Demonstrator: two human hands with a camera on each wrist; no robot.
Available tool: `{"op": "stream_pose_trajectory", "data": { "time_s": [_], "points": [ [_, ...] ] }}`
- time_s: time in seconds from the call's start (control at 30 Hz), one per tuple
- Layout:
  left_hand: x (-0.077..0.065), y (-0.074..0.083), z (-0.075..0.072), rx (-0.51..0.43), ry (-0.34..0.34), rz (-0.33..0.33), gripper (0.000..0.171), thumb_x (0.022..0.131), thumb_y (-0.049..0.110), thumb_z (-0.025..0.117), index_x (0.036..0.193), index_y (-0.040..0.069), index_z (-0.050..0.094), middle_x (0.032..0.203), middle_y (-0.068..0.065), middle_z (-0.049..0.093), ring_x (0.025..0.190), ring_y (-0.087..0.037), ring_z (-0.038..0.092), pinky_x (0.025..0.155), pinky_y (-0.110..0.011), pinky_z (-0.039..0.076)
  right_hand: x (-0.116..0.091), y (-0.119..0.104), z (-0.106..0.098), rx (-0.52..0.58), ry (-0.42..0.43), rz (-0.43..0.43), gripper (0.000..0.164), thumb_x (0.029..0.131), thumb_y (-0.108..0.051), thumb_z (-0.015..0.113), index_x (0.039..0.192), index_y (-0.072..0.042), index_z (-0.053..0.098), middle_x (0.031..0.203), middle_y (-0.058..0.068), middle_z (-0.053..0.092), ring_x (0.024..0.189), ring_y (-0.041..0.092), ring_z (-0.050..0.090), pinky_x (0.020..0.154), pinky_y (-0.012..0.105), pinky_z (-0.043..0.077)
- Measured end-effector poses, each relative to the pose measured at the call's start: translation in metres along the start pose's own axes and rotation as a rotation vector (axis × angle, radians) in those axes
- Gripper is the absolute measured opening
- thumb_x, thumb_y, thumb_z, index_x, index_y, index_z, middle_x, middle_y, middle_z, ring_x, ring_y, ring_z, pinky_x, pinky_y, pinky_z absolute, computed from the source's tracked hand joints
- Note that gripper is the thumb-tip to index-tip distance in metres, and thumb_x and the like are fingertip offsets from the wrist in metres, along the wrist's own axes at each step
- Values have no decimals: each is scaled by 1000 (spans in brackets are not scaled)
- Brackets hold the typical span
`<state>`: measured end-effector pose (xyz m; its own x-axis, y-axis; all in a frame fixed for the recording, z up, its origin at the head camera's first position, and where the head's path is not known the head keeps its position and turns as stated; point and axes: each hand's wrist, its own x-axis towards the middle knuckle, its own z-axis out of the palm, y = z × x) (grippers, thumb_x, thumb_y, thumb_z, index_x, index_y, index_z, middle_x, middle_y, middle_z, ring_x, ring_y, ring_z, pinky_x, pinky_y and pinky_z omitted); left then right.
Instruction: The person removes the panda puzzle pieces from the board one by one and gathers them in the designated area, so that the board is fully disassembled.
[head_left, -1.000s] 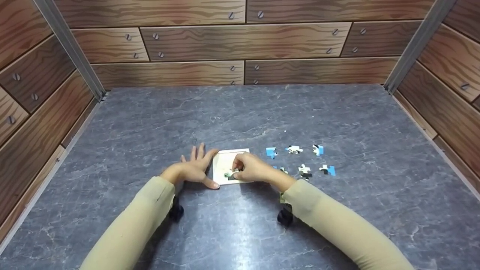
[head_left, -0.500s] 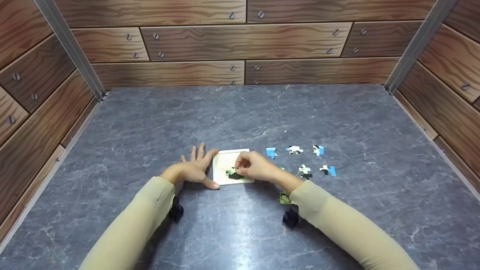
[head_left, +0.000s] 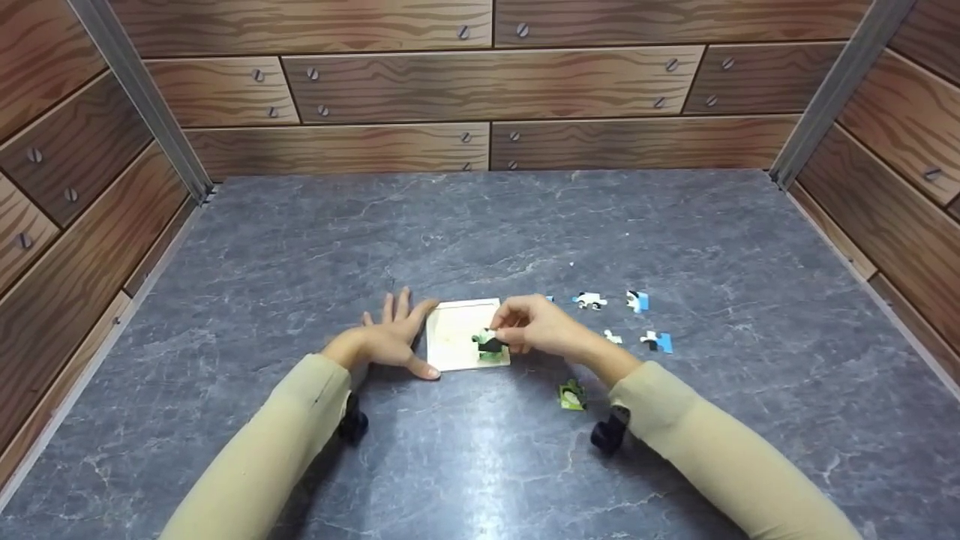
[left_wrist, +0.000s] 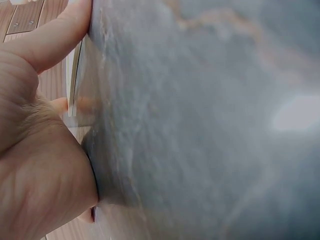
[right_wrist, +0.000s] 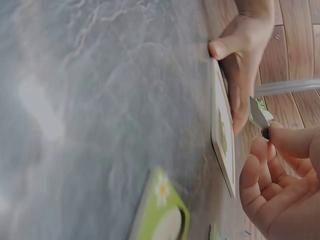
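A pale square puzzle tray [head_left: 450,334] lies on the table. My left hand [head_left: 386,337] rests along its left side, fingers spread, thumb and forefinger at its corners; the left wrist view shows the palm [left_wrist: 40,165] beside the tray's edge [left_wrist: 73,80]. Over the tray's right part, my right hand [head_left: 547,326] pinches a green, black and white jigsaw piece [head_left: 489,340] between thumb and fingers. In the right wrist view this held piece [right_wrist: 259,114] is tilted and raised off the tray. Green shows on the tray floor [right_wrist: 223,132] beneath it, partly hidden.
Several loose jigsaw pieces lie right of the tray, including a white one [head_left: 590,300] and blue-and-white ones [head_left: 638,301] [head_left: 658,342]. A green piece [head_left: 572,395] lies nearer, by the right sleeve. The right hand and forearm partly cover others. Plank-patterned walls [head_left: 487,82] enclose the table.
My right hand has shifted right and lifted the jigsaw piece off the tray's lower middle. The green piece near the sleeve is now uncovered. My left hand has stayed still.
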<state>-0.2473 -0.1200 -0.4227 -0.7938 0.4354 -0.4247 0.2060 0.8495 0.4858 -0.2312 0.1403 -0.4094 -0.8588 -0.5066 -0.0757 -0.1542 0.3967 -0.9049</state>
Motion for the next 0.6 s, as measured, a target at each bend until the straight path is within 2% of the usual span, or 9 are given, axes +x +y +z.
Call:
{"op": "stream_pose_trajectory", "data": {
  "time_s": [0.13,0.6],
  "points": [
    [0,-1,-1,-10,-5,4,114,65,54,76,150,30,3,148,-19,-26,132,-39,-27,96,-69,-13,-9,3,-12,13,20,31,11,84,-3,65,95,0,64,81,8,60,63,17,56,57,29,48],
    [1,-2,0,-18,-2,10,115,65,55,77,150,30,4,148,-20,-26,131,-39,-27,96,-69,-12,-50,31,-56,25,61,51,16,84,-4,65,96,6,62,79,7,59,63,16,54,55,26,47]
  ]
}}
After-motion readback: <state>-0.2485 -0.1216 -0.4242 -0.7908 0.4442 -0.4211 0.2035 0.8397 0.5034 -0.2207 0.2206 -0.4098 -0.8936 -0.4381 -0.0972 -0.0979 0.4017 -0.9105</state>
